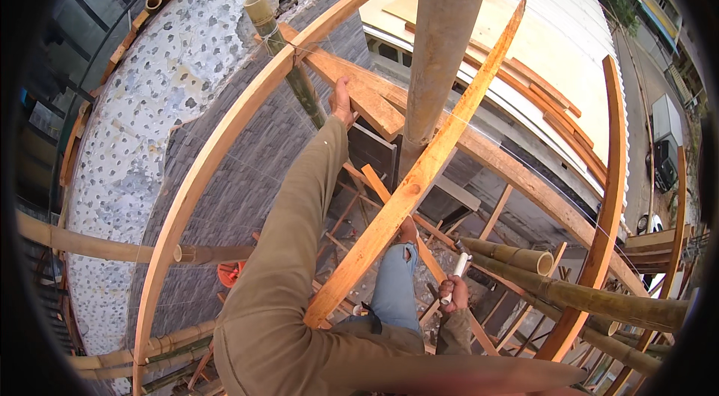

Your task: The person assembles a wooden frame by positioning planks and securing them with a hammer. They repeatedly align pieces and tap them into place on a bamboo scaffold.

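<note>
My left arm stretches up and forward, and my left hand (342, 102) is closed on the near edge of a short wooden board (367, 100). That board lies against a long wooden beam (517, 175), close to a wire-tied joint with an upright bamboo pole (299, 85). Low on the right, my right hand (454, 294) is wrapped round the white handle of a hammer (457, 276). The hammer's head points away from me, near bamboo poles. A long, pointed timber (412, 190) slants across the space between my hands.
A thick round post (446, 36) rises just ahead. Curving wooden uprights stand at the left (195, 179) and right (607, 231). Bamboo poles (592, 298) cross at the right. Below my bent leg (397, 283) are more struts and a lower level. Loose planks lie on the pale roof (487, 14).
</note>
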A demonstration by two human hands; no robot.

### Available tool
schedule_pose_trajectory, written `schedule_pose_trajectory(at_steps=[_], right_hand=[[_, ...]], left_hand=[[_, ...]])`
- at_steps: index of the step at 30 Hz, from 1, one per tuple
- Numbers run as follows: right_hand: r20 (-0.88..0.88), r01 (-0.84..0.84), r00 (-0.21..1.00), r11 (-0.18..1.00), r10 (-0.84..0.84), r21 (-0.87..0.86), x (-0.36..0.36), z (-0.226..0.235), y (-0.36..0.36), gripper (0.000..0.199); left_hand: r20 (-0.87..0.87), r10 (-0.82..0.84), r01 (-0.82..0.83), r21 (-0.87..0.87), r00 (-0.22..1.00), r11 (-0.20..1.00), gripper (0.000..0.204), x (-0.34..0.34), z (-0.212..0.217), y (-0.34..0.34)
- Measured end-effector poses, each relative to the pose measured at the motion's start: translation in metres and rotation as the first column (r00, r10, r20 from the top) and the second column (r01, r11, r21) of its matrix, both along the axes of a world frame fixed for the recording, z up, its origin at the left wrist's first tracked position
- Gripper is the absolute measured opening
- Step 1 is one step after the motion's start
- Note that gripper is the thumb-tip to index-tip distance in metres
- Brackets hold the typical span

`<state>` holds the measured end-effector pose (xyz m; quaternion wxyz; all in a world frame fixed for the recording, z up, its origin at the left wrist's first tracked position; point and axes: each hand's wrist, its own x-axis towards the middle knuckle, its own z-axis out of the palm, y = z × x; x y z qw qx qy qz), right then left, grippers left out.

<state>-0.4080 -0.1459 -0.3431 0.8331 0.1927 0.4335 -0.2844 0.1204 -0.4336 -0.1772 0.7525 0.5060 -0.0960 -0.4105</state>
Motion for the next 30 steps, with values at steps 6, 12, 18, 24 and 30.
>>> schedule_pose_trajectory(at_steps=[6, 12, 18, 24, 30], right_hand=[[-0.004, 0.003, 1.000, 1.000, -0.003, 0.006, -0.002, -0.009, 0.006, 0.020], [-0.025, -0.055, 0.998, 0.997, 0.054, -0.055, 0.004, -0.009, 0.006, 0.018], [-0.043, -0.023, 0.999, 1.000, 0.023, 0.012, 0.010, -0.008, 0.000, 0.014], [-0.060, -0.037, 0.998, 0.999, 0.036, -0.007, 0.010, -0.003, -0.002, 0.012], [-0.144, -0.085, 0.987, 0.995, 0.077, -0.055, 0.019, 0.008, -0.007, 0.010]], left_hand=[[0.073, -0.004, -0.007, 0.152, 0.997, 0.988, 0.060, 0.014, 0.003, -0.038], [0.089, 0.077, -0.099, 0.279, 0.993, 0.955, 0.051, 0.017, 0.005, -0.065], [-0.008, 0.051, -0.045, 0.324, 0.999, 0.945, 0.044, 0.024, 0.006, -0.065], [-0.018, 0.150, -0.135, 0.347, 0.988, 0.928, 0.050, 0.018, 0.005, -0.076], [0.689, -0.374, -0.360, 0.674, 0.621, 0.645, 0.074, 0.011, 0.024, -0.040]])
